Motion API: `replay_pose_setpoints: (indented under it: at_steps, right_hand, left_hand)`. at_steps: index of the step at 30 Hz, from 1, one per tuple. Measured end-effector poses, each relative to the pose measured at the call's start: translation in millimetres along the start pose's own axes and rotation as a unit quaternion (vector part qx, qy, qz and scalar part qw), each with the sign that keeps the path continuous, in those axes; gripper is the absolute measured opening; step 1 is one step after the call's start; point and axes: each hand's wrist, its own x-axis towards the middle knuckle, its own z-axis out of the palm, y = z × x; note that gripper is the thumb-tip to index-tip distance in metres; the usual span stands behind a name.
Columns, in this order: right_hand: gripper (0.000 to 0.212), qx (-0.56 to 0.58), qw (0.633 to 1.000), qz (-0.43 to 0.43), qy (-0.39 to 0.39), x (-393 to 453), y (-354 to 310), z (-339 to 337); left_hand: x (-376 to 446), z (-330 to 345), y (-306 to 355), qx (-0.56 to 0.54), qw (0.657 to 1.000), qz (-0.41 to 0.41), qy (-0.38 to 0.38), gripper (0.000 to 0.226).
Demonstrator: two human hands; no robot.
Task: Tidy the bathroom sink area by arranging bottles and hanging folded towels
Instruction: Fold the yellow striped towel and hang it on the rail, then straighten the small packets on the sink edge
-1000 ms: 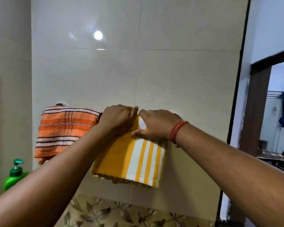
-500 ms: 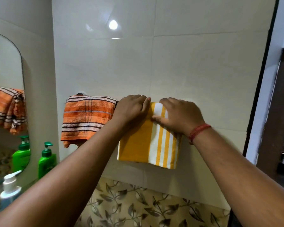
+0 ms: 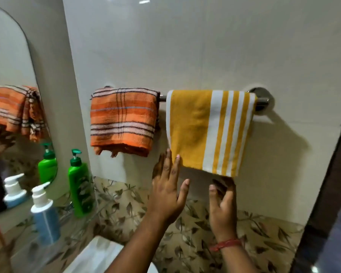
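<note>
Two bare forearms in view, no sleeves on either. Left hand (image 3: 166,196): no rings, no watch, wrist bare. Right hand (image 3: 222,211): no rings seen. Red thread band (image 3: 225,244) worn at the right wrist, several thin strands wound together, just below the hand. Fingernails short, unpainted.

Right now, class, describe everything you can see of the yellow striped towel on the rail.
The yellow striped towel is mustard-yellow cloth with white vertical stripes toward its right side. Folded, it hangs over the metal towel rail against the pale tiled wall, just right of the orange striped towel, with a small gap between them. Its lower edge slants down to the right. The left hand has fingertips at its lower left corner; the right hand reaches up under its lower right corner.
</note>
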Motion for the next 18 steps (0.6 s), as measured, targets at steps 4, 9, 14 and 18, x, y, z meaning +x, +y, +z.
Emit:
replay_pose_setpoints:
  at_steps: [4, 9, 14, 18]
  right_hand:
    - [0.057, -0.055, 0.992, -0.031, -0.110, -25, 51, 22]
    - [0.061, -0.181, 0.921, -0.140, -0.315, -61, 101, 43]
    - [0.062, -0.211, 0.832, -0.147, -0.492, -107, 128, 53]
    - [0.071, -0.207, 0.770, -0.143, -0.586, -158, 139, 57]
  left_hand:
    - [-49, 32, -31, 0.085, 0.991, -0.086, -0.055, 0.069]
    - [-138, 53, -62, 0.212, 0.934, -0.244, -0.154, 0.066]
    - [-231, 43, -50, 0.297, 0.837, -0.407, -0.213, 0.075]
    - [-292, 19, -16, 0.336, 0.772, -0.489, -0.226, 0.077]
